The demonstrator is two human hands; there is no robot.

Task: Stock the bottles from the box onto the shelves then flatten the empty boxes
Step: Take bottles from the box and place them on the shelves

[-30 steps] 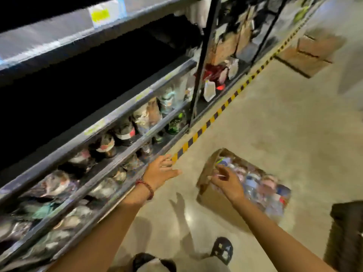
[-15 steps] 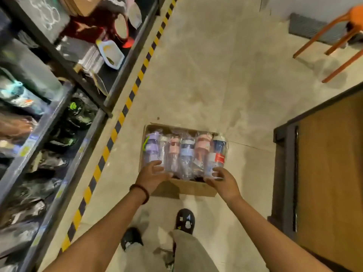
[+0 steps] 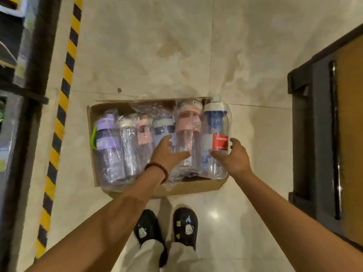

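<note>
Reaching down: spread left hand [image 3: 167, 154] on pink-lidded clear plastic bottle [image 3: 187, 138], right hand [image 3: 233, 156] cupping blue-lidded bottle [image 3: 216, 134]; both lie lengthwise, lids away, inside brown cardboard box [image 3: 188, 188]

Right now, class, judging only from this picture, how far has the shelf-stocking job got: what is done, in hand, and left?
Done: nothing the view proves; the shelves are mostly out of frame. In hand: the right hand grips the blue-capped bottle and the left hand reaches around the pink-capped bottle. Left: the box on the floor holds six wrapped bottles and is unflattened.
</note>
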